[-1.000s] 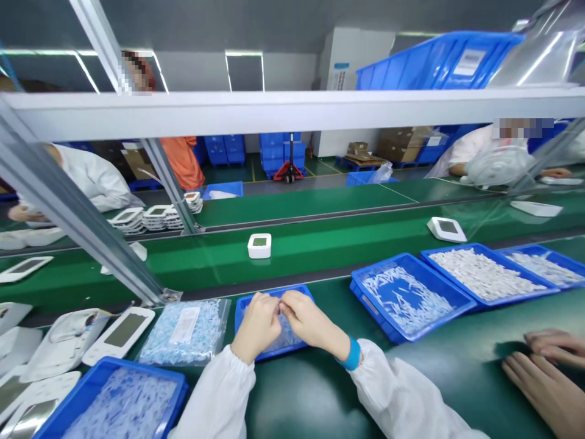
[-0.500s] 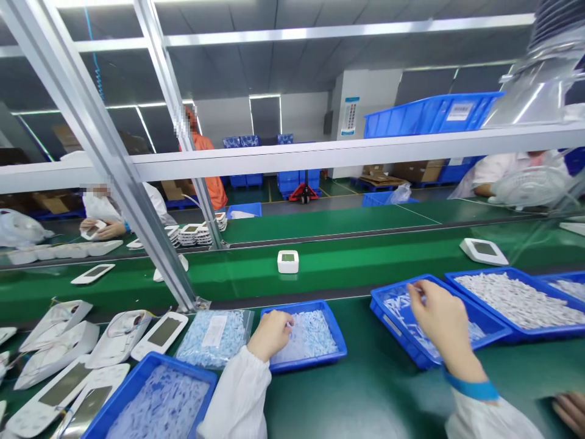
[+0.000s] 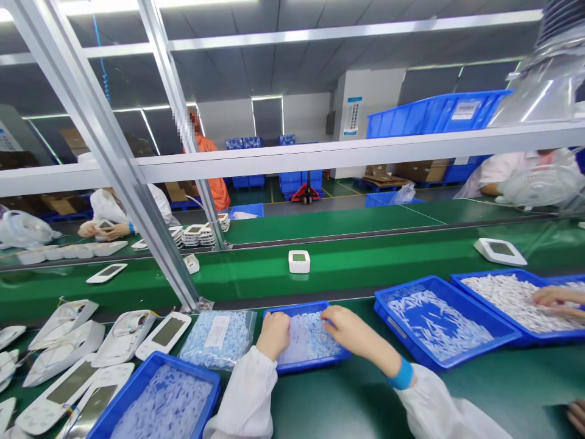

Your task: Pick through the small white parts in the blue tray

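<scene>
My left hand (image 3: pixel 274 335) is closed, its fingers curled over the left end of a small blue tray (image 3: pixel 315 366). What it holds, if anything, is hidden. Pale blue small pieces (image 3: pixel 313 326) fill the tray, with a whitish translucent patch on their left side. At the tray's right end my right hand (image 3: pixel 345 329), with a blue band at the wrist, dips its bent fingers toward the pieces. Its fingertips are pressed together, and I cannot make out anything between them. A clear bag of light blue pieces (image 3: pixel 217 338) lies left of my left hand.
Right of my right hand is a blue tray of white slips (image 3: pixel 439 323). Beyond it, another person's hand (image 3: pixel 557 299) reaches into a tray of white pieces (image 3: pixel 512 299). White device housings (image 3: pixel 68 390) crowd the left. A green conveyor (image 3: pixel 247 268) runs behind, with a metal post (image 3: pixel 155 238) in front.
My right hand has moved left from the tray of white slips to the tray of pale blue pieces. My left hand stays at that tray. Another person's hand has appeared at the right.
</scene>
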The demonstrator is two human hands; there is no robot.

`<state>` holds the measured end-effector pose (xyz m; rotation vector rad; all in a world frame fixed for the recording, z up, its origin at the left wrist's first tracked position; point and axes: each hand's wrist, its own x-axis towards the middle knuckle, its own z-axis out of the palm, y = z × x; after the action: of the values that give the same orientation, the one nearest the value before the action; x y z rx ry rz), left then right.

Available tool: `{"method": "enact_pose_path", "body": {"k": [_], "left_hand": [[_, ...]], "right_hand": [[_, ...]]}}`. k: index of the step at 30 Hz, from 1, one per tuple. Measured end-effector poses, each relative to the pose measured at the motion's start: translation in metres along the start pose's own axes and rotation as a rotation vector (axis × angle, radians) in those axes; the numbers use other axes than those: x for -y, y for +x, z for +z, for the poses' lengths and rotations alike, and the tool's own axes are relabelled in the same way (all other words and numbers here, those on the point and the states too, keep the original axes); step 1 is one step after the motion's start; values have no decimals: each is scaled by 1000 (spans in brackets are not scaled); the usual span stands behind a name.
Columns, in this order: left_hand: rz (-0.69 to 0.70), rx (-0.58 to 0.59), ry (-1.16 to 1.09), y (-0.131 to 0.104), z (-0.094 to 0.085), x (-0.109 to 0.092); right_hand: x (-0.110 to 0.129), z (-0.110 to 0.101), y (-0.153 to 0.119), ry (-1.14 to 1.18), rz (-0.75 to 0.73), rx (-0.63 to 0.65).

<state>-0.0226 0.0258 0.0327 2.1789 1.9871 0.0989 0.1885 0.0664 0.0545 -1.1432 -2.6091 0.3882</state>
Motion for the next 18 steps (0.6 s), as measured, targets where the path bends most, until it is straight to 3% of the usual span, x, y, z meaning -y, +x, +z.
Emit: {"method": "enact_pose_path", "body": {"k": [3,5,18], "left_hand": [[5,6,6,0,-1,1],[8,7,6,0,0,1],[-11,-86,-80,4,1,4]], "right_hand": [[14,27,17,-224,22,185],[13,37,23,-282,34,205],[7,26,25,-38,-19,-5]]}}
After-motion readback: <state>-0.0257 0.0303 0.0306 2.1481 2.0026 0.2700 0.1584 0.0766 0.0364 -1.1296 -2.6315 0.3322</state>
